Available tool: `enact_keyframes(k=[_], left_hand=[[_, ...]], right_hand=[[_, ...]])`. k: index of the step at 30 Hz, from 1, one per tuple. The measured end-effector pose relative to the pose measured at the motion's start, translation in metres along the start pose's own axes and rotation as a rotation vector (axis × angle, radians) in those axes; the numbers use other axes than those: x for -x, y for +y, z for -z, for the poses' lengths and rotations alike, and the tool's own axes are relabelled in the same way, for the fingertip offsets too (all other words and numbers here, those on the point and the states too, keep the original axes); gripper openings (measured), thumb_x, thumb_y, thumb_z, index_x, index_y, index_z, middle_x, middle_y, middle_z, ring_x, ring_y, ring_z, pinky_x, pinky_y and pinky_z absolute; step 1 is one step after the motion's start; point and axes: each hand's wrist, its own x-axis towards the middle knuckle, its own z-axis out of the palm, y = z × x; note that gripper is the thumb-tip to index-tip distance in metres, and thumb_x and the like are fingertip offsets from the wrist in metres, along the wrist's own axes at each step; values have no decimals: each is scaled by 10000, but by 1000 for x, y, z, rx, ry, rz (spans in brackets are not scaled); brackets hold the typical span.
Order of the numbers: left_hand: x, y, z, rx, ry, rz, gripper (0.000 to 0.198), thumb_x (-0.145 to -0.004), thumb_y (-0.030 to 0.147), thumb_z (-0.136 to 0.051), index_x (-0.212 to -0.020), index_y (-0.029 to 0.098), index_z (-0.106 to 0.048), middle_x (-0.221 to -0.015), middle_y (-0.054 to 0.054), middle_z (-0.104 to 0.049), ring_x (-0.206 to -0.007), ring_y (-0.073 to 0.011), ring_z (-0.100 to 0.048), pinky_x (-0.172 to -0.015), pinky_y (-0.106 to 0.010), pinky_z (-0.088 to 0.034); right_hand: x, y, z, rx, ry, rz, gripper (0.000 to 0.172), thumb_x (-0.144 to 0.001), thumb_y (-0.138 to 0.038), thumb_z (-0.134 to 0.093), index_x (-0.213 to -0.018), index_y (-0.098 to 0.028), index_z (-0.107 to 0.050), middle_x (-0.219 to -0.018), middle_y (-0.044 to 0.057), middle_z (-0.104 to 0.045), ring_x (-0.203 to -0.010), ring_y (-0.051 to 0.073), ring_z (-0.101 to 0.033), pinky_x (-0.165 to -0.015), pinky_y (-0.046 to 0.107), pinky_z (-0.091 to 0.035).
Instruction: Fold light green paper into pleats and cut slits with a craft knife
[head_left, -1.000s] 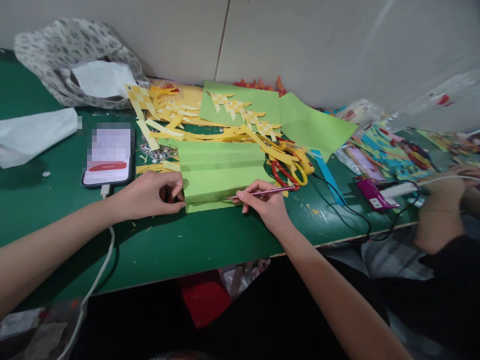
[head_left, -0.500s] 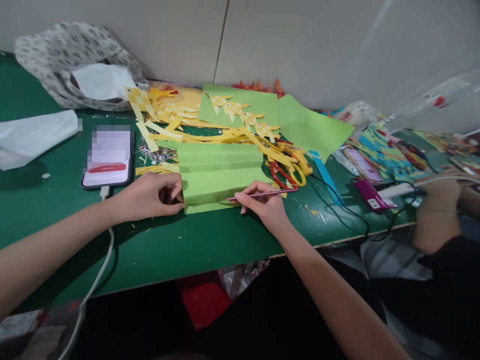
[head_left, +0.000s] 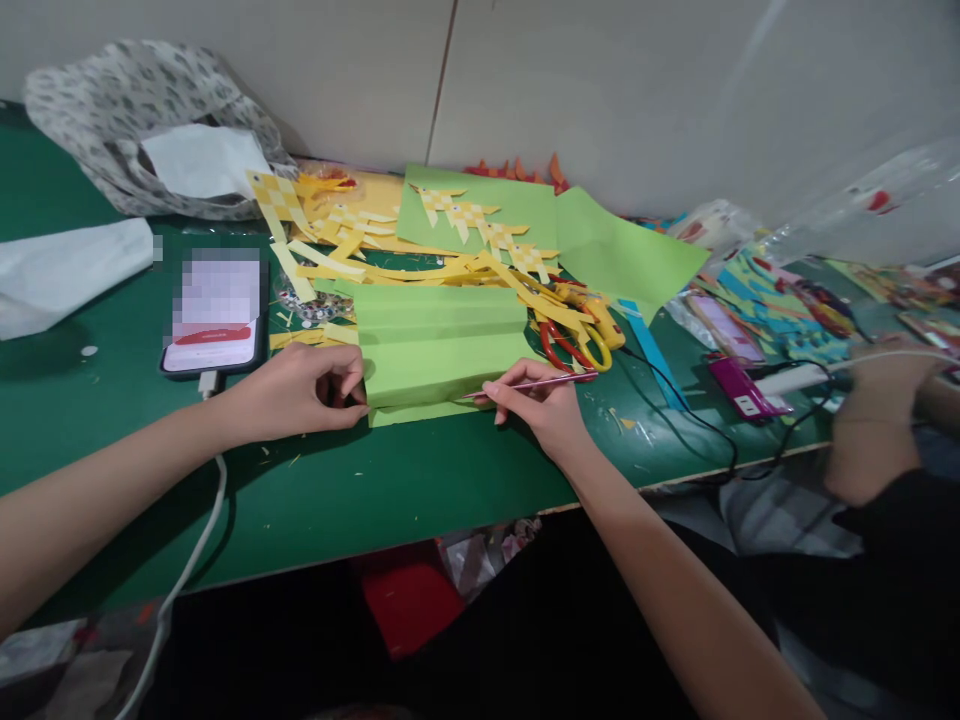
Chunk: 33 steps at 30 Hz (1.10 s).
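Note:
A light green sheet of paper [head_left: 439, 340] with crosswise creases lies on the green table, its near edge folded up a little. My left hand [head_left: 319, 390] pinches the sheet's near left corner between thumb and fingertips. Gripped in my right hand [head_left: 536, 400] is a slim pinkish pencil [head_left: 551, 380], its tip at the fold near the sheet's front edge. I cannot tell whether it leaves a mark. Just right of the sheet lie red-and-yellow-handled scissors [head_left: 574, 345], partly covered by yellow paper strips [head_left: 525, 290].
Woven yellow paper fish [head_left: 457, 210] rest on another green sheet [head_left: 517, 195] at the back. On the left are a charging phone [head_left: 214, 345] and a patterned bag [head_left: 82, 110]. A yellow glue gun [head_left: 604, 320] and purple power adapter [head_left: 742, 390] lie right, near another person's arm [head_left: 874, 430].
My right hand has slid the pencil a little to the right along the fold. My left hand has stayed at the sheet's left corner.

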Motion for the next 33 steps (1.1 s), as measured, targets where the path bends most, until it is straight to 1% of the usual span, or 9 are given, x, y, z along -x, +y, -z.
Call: enact_keyframes(k=[4, 8, 12, 16, 22, 28, 33], left_hand=[[-1, 2, 0, -13, 5, 3, 250, -725, 238, -615, -666, 196, -375, -585, 58, -525, -497, -59, -497, -465, -168, -376], [0, 5, 2, -49, 4, 0, 238, -737, 253, -592, -664, 196, -373, -589, 59, -523, -499, -61, -486, -473, -176, -373], [0, 5, 2, -40, 0, 15, 235, -725, 264, -590, -658, 204, -373, -584, 52, -539, -503, -73, -495, -477, -191, -379], [-1, 3, 2, -6, -1, 32, 250, -702, 277, -613, -652, 211, -377, -583, 45, -548, -498, -87, -501, -472, -209, -382], [-1, 3, 1, -8, -5, 36, 257, -707, 287, -613, -652, 214, -373, -585, 43, -545, -498, -90, -498, -476, -213, -382], [-1, 3, 1, -8, -10, 38, 263, -713, 295, -612, -657, 214, -368, -590, 43, -549, -504, -90, -502, -477, -208, -390], [-1, 2, 1, -23, -10, 23, 263, -721, 283, -612, -659, 212, -366, -592, 44, -548, -497, -83, -496, -479, -203, -388]], right_hand=[[-1, 2, 6, -14, 7, 6, 236, -678, -354, -764, -646, -195, -593, -519, -27, -619, -533, 143, -641, -486, 246, -490], [-2, 5, 14, -18, 21, 26, 219, -680, -334, -766, -640, -193, -604, -507, -32, -617, -491, 130, -619, -489, 247, -484], [-4, 7, 20, -14, 42, 36, 224, -668, -333, -772, -629, -191, -604, -512, -30, -628, -450, 121, -591, -479, 254, -482], [-5, 10, 26, -17, 59, 45, 224, -659, -336, -775, -622, -190, -608, -554, -15, -661, -434, 110, -573, -466, 249, -477], [-6, 12, 34, -25, 82, 56, 214, -652, -321, -776, -609, -194, -610, -544, -14, -658, -426, 108, -565, -463, 248, -475], [-7, 17, 41, -6, 107, 60, 205, -660, -312, -768, -619, -194, -606, -497, -29, -620, -471, 138, -610, -488, 260, -484], [-7, 16, 41, -28, 117, 68, 194, -659, -301, -767, -618, -195, -609, -491, -27, -617, -481, 144, -617, -490, 265, -485]])
